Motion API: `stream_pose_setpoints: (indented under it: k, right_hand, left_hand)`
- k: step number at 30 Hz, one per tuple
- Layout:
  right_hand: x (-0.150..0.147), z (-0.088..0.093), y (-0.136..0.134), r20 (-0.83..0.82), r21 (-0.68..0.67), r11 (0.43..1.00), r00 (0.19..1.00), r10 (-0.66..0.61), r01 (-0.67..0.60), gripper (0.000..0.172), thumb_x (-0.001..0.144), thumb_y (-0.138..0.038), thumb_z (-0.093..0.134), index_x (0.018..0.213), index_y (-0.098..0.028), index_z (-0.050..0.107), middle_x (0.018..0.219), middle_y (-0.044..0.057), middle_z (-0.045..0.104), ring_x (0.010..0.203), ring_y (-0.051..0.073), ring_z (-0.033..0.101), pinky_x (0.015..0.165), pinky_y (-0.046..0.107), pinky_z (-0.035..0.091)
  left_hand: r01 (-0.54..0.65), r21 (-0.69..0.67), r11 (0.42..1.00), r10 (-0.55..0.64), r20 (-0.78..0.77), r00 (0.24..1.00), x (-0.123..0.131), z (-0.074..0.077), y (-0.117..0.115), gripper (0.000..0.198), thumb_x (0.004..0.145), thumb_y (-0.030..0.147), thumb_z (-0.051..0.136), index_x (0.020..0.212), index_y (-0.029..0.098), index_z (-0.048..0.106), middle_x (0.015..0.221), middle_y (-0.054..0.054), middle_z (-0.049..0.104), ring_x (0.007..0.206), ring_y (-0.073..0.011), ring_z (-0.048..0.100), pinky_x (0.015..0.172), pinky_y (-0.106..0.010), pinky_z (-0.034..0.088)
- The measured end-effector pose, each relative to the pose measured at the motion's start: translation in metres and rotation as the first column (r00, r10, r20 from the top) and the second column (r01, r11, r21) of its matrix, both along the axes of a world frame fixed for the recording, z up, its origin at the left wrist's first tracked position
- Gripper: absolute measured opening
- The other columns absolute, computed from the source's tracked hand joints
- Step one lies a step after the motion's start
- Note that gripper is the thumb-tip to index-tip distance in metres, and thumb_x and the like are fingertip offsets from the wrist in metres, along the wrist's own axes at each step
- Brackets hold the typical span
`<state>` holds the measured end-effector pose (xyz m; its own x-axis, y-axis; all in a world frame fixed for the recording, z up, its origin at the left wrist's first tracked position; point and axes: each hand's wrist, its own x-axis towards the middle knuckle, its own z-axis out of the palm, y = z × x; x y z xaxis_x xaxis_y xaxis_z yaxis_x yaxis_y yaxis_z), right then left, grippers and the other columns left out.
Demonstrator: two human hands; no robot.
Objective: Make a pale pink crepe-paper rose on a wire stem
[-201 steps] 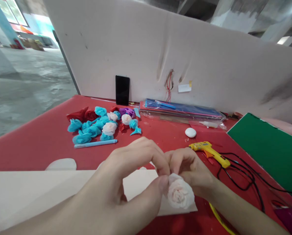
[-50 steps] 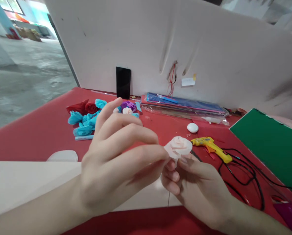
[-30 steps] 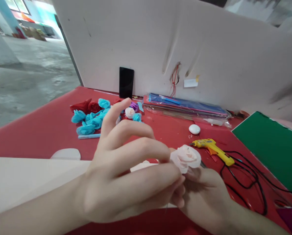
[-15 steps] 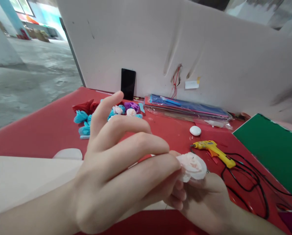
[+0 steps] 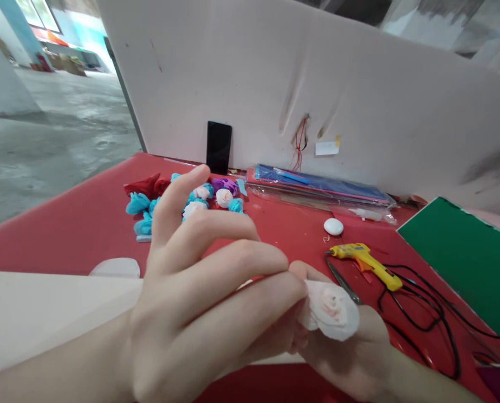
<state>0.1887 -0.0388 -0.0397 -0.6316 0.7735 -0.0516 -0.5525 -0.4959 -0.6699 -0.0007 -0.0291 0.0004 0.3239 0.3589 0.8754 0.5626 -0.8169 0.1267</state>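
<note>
A pale pink-white paper rose (image 5: 333, 309) with layered petals sits between both hands at the lower right of centre. My left hand (image 5: 208, 280) reaches across and pinches the flower's left edge, its index finger raised. Beneath and behind the flower, my right hand (image 5: 346, 352) is closed around its base; most of those fingertips are hidden. Behind the right hand, dark scissors (image 5: 343, 281) lie partly covered. A yellow glue gun (image 5: 369, 263) with a black cord rests to the right on the red table (image 5: 275, 235).
Several blue, red, purple and white paper flowers (image 5: 138, 202) lie at the back left. A black phone (image 5: 218, 148) leans on the white board (image 5: 233, 67). Wrapped paper sheets (image 5: 321, 187), a white oval object (image 5: 333, 226) and a green board (image 5: 463, 257) stand around. White sheet (image 5: 57, 313) at left.
The rose has turned its face more toward me and dropped slightly. My right hand has moved a little lower, and more of the scissors shows behind it.
</note>
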Motion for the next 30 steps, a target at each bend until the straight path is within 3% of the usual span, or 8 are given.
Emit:
stream_pose_setpoints:
  k: [3,7,11,14,16,18,25,30]
  right_hand:
    - [0.001,-0.001,0.002,0.036,0.097,0.995,0.999,-0.007,0.004,0.012,0.076,-0.028,0.084,0.085,-0.025,0.076,0.070,-0.004,0.059,0.059,0.008,0.050,0.060,0.019,0.045]
    - [0.008,-0.002,0.013,0.027,0.333,0.943,0.999,-0.029,0.018,0.008,0.085,-0.023,0.081,0.090,-0.027,0.076,0.075,-0.003,0.062,0.062,0.010,0.055,0.059,0.020,0.046]
    - [0.023,0.002,0.032,0.034,0.564,0.824,0.996,-0.088,0.054,0.012,0.085,-0.014,0.081,0.091,-0.023,0.079,0.081,-0.001,0.069,0.077,0.012,0.063,0.075,0.024,0.050]
    - [0.034,0.008,0.042,0.074,0.769,0.636,0.979,-0.191,0.066,0.009,0.090,-0.014,0.077,0.096,-0.021,0.079,0.084,0.002,0.072,0.081,0.015,0.064,0.079,0.029,0.052]
    - [0.040,0.013,0.045,0.105,0.890,0.454,0.952,-0.289,0.039,0.006,0.094,-0.019,0.073,0.096,-0.021,0.078,0.083,0.002,0.072,0.077,0.016,0.063,0.076,0.031,0.053]
    - [0.043,0.018,0.045,0.118,0.936,0.351,0.932,-0.344,0.011,0.006,0.095,-0.019,0.071,0.093,-0.020,0.077,0.082,0.002,0.072,0.073,0.015,0.063,0.075,0.031,0.054]
    - [0.044,0.024,0.034,0.109,0.961,0.278,0.918,-0.381,0.002,0.007,0.094,-0.014,0.069,0.094,-0.018,0.075,0.086,0.004,0.073,0.075,0.014,0.066,0.074,0.028,0.056]
    - [0.045,0.025,0.030,0.108,0.981,0.193,0.901,-0.421,-0.027,0.007,0.094,-0.013,0.070,0.094,-0.016,0.076,0.086,0.006,0.074,0.073,0.015,0.066,0.073,0.029,0.057]
  left_hand:
    - [0.026,0.097,0.995,-0.025,-0.019,1.000,0.000,-0.004,0.000,0.026,0.073,0.011,0.083,0.089,0.024,0.068,0.081,0.011,0.076,0.076,-0.0134,0.064,0.119,-0.032,0.043]
    - [0.150,-0.144,0.978,-0.136,0.105,0.985,0.005,-0.002,-0.001,0.018,0.079,0.006,0.068,0.079,0.024,0.067,0.070,0.011,0.070,0.069,-0.0109,0.063,0.095,-0.031,0.052]
    - [0.385,-0.431,0.816,-0.266,0.311,0.912,0.009,-0.002,0.000,0.020,0.088,0.009,0.058,0.080,0.025,0.066,0.072,0.010,0.063,0.070,-0.0090,0.060,0.078,-0.026,0.050]
    - [0.463,-0.576,0.674,-0.331,0.325,0.886,0.009,-0.006,0.000,0.017,0.089,0.013,0.063,0.081,0.027,0.069,0.075,0.010,0.065,0.074,-0.0074,0.062,0.079,-0.018,0.051]
    - [0.453,-0.615,0.646,-0.327,0.313,0.892,0.010,-0.008,-0.001,0.018,0.087,0.012,0.066,0.079,0.028,0.070,0.075,0.011,0.067,0.074,-0.0064,0.063,0.080,-0.015,0.051]
    - [0.456,-0.614,0.644,-0.312,0.333,0.890,0.013,-0.009,-0.002,0.018,0.085,0.011,0.067,0.079,0.028,0.071,0.075,0.011,0.067,0.074,-0.0055,0.063,0.080,-0.013,0.050]
    - [0.523,-0.608,0.598,-0.283,0.450,0.847,0.017,-0.008,-0.005,0.016,0.082,0.013,0.073,0.077,0.028,0.073,0.073,0.011,0.068,0.072,-0.0053,0.064,0.074,-0.010,0.052]
    - [0.531,-0.691,0.491,-0.328,0.418,0.847,0.011,-0.007,-0.005,0.020,0.079,0.011,0.079,0.081,0.031,0.075,0.077,0.011,0.071,0.076,-0.0061,0.068,0.079,-0.010,0.054]
